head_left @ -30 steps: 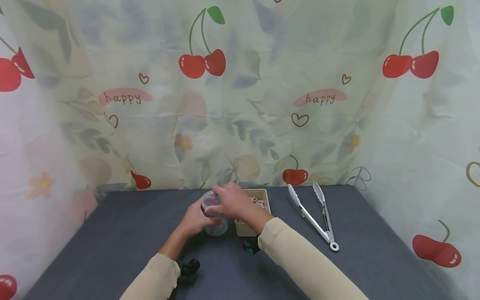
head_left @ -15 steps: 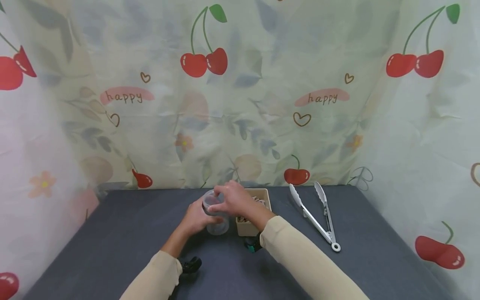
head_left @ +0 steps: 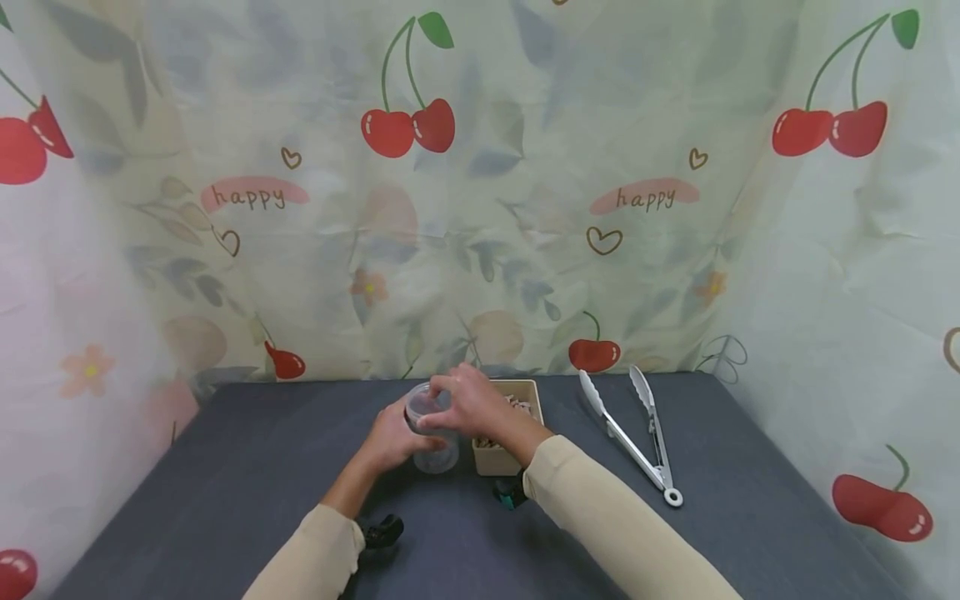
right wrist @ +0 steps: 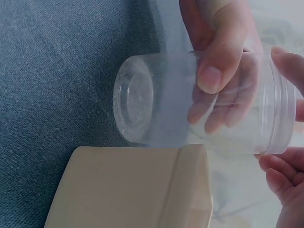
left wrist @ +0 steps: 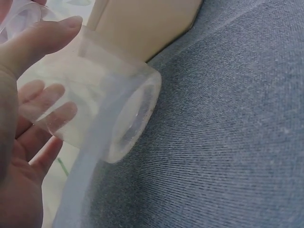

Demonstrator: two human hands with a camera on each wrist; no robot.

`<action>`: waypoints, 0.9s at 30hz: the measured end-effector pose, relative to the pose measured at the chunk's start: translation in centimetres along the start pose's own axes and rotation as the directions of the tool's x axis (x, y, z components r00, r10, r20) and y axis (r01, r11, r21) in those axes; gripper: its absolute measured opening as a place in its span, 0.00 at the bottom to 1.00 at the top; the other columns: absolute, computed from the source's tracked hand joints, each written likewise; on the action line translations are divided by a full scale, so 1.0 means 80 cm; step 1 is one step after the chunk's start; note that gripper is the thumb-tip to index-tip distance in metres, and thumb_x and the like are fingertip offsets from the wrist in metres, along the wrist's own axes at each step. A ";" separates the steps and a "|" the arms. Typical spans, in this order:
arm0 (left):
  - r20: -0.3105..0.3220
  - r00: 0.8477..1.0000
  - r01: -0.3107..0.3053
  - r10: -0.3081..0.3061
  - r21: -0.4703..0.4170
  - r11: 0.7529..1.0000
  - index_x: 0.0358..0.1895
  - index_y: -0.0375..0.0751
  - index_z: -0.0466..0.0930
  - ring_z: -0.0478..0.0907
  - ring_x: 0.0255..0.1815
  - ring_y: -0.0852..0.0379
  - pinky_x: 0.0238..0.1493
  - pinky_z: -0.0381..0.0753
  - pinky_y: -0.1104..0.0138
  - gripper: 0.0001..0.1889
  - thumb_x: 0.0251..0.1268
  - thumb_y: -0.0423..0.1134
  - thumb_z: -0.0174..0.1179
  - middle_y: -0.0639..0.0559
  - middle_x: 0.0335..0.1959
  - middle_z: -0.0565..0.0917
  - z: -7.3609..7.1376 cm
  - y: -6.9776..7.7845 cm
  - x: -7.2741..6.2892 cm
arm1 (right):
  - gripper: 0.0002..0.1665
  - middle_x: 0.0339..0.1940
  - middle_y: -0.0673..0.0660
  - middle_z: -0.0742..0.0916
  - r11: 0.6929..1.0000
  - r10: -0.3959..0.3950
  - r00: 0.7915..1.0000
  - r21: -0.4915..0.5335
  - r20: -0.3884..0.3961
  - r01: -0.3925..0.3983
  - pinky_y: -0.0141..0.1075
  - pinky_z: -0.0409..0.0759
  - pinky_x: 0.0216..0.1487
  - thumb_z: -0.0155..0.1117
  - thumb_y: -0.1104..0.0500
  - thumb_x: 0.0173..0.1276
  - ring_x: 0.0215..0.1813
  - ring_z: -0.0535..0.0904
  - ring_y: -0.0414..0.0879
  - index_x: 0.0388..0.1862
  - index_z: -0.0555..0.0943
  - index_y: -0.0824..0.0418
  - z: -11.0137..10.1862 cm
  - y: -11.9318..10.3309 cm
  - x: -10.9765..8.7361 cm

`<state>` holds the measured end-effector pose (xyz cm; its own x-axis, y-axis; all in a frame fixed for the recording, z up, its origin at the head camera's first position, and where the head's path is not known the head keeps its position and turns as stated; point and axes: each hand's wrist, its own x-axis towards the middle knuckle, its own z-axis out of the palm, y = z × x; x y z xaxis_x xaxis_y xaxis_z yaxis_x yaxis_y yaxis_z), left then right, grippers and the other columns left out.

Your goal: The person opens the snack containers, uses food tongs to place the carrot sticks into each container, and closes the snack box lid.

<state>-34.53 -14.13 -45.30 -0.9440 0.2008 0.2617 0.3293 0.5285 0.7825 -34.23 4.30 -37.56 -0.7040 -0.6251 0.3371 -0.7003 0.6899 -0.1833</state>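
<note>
A clear plastic jar (head_left: 437, 460) stands upright on the dark cloth, with nothing visible inside. My left hand (head_left: 392, 437) wraps round its side, thumb on the near face and fingers seen through the clear wall in the right wrist view. From above, my right hand (head_left: 474, 402) grips the clear lid (right wrist: 284, 114) at the jar's top, its thumb and fingers spread around the rim. In the left wrist view the jar's lower part (left wrist: 95, 85) shows, its base down at the cloth.
Just right of the jar is a beige box (head_left: 497, 462) holding small brownish pieces, partly covered by my right forearm. Metal tongs (head_left: 633, 446) lie spread farther right. A printed curtain (head_left: 480, 208) rises behind the dark tablecloth (head_left: 285, 467).
Both hands stay at the jar and its lid; the right hand's fingers shift only slightly around the rim. The box and tongs have not moved.
</note>
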 end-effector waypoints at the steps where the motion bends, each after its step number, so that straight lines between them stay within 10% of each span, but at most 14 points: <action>1: 0.003 1.000 0.001 -0.001 -0.001 1.000 0.57 0.41 0.76 0.78 0.39 0.56 0.40 0.77 0.59 0.37 0.39 0.44 0.81 0.51 0.44 0.82 0.000 0.000 0.000 | 0.23 0.32 0.47 0.80 1.000 -0.003 1.000 0.005 -0.006 0.003 0.37 0.70 0.41 0.72 0.36 0.56 0.39 0.70 0.44 0.39 0.82 0.51 0.001 0.000 0.000; 14: 0.136 0.984 -0.105 0.117 -0.091 0.990 0.58 0.37 0.75 0.78 0.41 0.54 0.42 0.77 0.60 0.37 0.40 0.40 0.80 0.49 0.45 0.82 -0.014 -0.003 0.000 | 0.21 0.39 0.52 0.85 0.983 -0.140 0.990 0.121 -0.002 0.140 0.37 0.71 0.41 0.75 0.43 0.56 0.40 0.70 0.44 0.40 0.83 0.55 -0.003 0.011 -0.001; 27: 0.161 0.979 -0.109 0.125 -0.103 0.989 0.61 0.36 0.72 0.78 0.45 0.54 0.46 0.75 0.61 0.40 0.40 0.42 0.80 0.49 0.46 0.81 -0.016 -0.008 -0.002 | 0.21 0.52 0.45 0.84 0.986 -0.117 0.991 0.125 0.071 0.107 0.46 0.66 0.58 0.73 0.43 0.59 0.54 0.71 0.46 0.49 0.84 0.50 -0.010 0.015 -0.004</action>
<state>-34.61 -15.54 -45.13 -0.8799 0.3956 0.2631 0.4270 0.4156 0.8031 -34.76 5.65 -37.17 -0.6240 -0.7258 0.2897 -0.7811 0.5677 -0.2601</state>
